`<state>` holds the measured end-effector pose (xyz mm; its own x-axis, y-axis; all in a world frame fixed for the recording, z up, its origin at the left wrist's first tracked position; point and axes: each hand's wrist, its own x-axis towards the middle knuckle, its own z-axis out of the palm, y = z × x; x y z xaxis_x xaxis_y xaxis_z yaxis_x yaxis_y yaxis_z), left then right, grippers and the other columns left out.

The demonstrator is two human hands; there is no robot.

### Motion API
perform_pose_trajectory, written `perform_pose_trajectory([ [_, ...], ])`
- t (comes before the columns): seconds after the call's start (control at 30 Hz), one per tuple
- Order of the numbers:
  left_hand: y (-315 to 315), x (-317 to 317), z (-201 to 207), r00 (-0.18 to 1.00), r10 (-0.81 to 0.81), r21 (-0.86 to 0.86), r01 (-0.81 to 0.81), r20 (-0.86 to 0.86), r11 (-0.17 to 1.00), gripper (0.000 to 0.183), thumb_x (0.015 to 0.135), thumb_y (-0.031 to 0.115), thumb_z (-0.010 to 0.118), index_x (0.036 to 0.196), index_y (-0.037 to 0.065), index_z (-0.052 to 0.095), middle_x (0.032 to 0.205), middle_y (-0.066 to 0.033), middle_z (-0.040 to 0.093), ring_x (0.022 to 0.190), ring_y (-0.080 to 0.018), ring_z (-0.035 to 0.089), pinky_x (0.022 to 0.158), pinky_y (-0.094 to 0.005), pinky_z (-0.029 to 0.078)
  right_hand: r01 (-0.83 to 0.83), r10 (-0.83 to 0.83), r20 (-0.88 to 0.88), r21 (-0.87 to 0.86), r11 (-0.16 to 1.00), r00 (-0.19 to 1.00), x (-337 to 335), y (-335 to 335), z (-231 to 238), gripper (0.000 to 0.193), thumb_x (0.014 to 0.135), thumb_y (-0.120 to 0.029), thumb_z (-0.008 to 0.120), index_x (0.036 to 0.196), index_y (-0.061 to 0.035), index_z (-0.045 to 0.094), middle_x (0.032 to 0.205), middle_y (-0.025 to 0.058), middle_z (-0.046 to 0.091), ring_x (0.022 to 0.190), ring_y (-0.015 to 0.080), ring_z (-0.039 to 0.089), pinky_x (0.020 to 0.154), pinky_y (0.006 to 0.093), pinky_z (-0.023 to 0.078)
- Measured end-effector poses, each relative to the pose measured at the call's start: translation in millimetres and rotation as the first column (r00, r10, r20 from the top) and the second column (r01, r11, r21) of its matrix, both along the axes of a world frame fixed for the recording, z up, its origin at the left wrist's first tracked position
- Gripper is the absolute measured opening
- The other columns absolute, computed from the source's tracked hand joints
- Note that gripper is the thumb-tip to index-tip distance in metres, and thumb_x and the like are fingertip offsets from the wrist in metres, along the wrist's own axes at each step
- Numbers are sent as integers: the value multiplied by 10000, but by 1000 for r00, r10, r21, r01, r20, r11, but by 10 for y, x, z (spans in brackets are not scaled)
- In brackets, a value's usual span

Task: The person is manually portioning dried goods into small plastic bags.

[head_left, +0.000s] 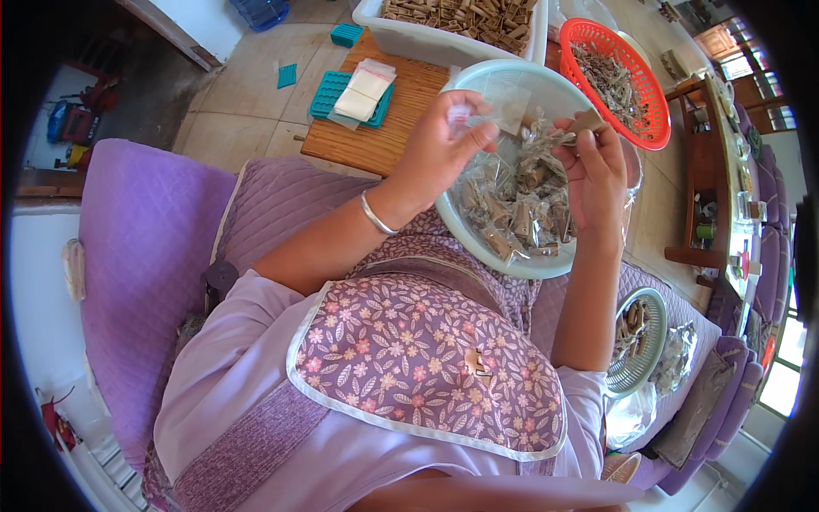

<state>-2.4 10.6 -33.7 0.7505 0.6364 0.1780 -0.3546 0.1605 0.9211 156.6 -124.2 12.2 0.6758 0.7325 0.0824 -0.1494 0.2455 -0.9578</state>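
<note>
1. A purple quilted sofa carries the seated person, who wears a lilac top and a floral apron; its seat runs from the left edge of the view under the lap to the lower right corner.
2. A low wooden table stands on the tiled floor ahead of the knees. On its left part lie teal plastic trays with a stack of small clear flat bags on top.
3. A white rectangular plastic tub full of short brown sticks sits at the table's far edge.
4. A round pale green plastic basin rests on the lap against the table's near right corner, heaped with small clear packets of brown sticks.
5. A red round plastic basket holding thin brown pieces stands beyond the basin, to the right of the tub.
6. A small round pale green sieve basket with a few brown sticks lies on the sofa seat by the right thigh, with crumpled clear bags just beside it.
7. The left hand, a silver bangle on its wrist, hovers over the basin's near left rim, fingers curled and pinched on a small clear plastic bag.
8. The right hand is over the basin's right side, fingers bent, thumb and fingertips closed on a short brown stick near the bag's mouth.
</note>
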Motion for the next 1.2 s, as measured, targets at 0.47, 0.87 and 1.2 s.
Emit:
perform_pose_trajectory([
  [0.47, -193, 146, -3, 992, 32, -17, -34, -120, 999, 349, 914, 183, 659, 1195, 66, 489, 1139, -51, 592, 766, -100, 614, 586, -192, 422, 73, -49, 133, -176, 982, 990, 131, -185, -174, 224, 927, -12, 514, 1142, 49, 524, 1023, 133, 647, 905, 159, 640, 794, 264, 532],
  [0.87, -308, 181, -60, 993, -1, -13, 0, -116, 1000, 383, 912, 166, 654, 1226, 58, 465, 1160, -57, 576, 765, -99, 616, 587, -196, 426, 216, -107, 428, -214, 953, 897, 185, -356, -401, 195, 910, -15, 547, 1094, 36, 583, 1017, 92, 662, 925, 151, 628, 819, 283, 493],
  [1.2, -248, 221, -72, 991, 18, 33, -14, -129, 999, 372, 957, 224, 594, 1252, 56, 441, 1165, -58, 562, 781, -104, 610, 580, -198, 418, 132, -146, 52, 211, 968, 988, 100, -264, 108, 299, 967, -119, 552, 1233, 9, 501, 1096, 164, 639, 944, 221, 648, 837, 323, 550],
])
